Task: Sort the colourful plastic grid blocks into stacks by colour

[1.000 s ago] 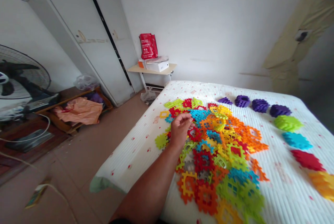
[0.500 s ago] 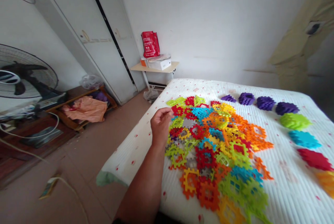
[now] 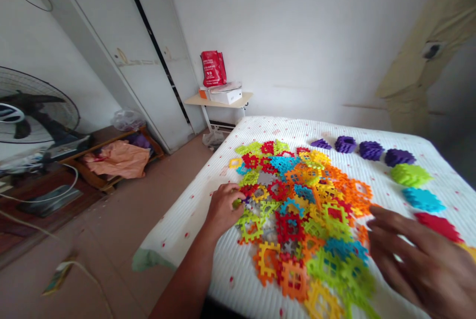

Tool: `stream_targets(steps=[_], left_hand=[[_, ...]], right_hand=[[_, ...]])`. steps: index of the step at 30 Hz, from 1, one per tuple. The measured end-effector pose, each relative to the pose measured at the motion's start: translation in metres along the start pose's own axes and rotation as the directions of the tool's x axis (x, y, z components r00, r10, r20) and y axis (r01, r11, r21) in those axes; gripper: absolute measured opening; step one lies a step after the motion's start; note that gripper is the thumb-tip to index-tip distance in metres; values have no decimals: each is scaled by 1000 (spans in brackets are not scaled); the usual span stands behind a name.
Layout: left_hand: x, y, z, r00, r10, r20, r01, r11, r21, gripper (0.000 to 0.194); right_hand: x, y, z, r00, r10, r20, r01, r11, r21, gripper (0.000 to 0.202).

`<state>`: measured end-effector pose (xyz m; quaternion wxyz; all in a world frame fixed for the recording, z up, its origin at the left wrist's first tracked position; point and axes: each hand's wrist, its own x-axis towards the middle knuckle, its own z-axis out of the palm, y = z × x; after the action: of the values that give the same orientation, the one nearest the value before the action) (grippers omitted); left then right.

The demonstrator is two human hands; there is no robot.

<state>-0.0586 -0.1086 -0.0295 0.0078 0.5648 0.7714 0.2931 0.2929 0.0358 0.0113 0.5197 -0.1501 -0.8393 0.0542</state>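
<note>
A pile of interlocking plastic building pieces (image 3: pixel 293 205) in red, orange, yellow, lime, blue and grey lies on the bed. My left hand (image 3: pixel 223 207) is at the pile's left edge, its thumb and fingers apart around a lime piece (image 3: pixel 237 203); whether it grips the piece is hidden. A yellow square frame piece (image 3: pixel 235 163) rests beyond that hand. On the right, my right hand (image 3: pixel 420 254), somewhat blurred, has its fingers apart and bent beside the pile's orange pieces (image 3: pixel 359 190). I see nothing held in it.
Purple stacks (image 3: pixel 371 150), a lime stack (image 3: pixel 411 174), a blue stack (image 3: pixel 424 199) and a red stack (image 3: pixel 439 226) curve along the bed's right side. Beyond the bed stands a small table (image 3: pixel 223 101) with a red bag (image 3: pixel 213 69). A fan (image 3: pixel 33 106) is at left.
My left hand has moved nearer along the pile's left edge and its fingers have parted. The yellow square frame now shows where it was. My right hand has come into view.
</note>
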Motion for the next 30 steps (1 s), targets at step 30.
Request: stream_targets(steps=[30], left_hand=[[7, -3, 15, 965, -260, -47, 215, 876, -431, 33]], right_hand=[[-17, 52, 57, 891, 453, -13, -453, 891, -37, 14]])
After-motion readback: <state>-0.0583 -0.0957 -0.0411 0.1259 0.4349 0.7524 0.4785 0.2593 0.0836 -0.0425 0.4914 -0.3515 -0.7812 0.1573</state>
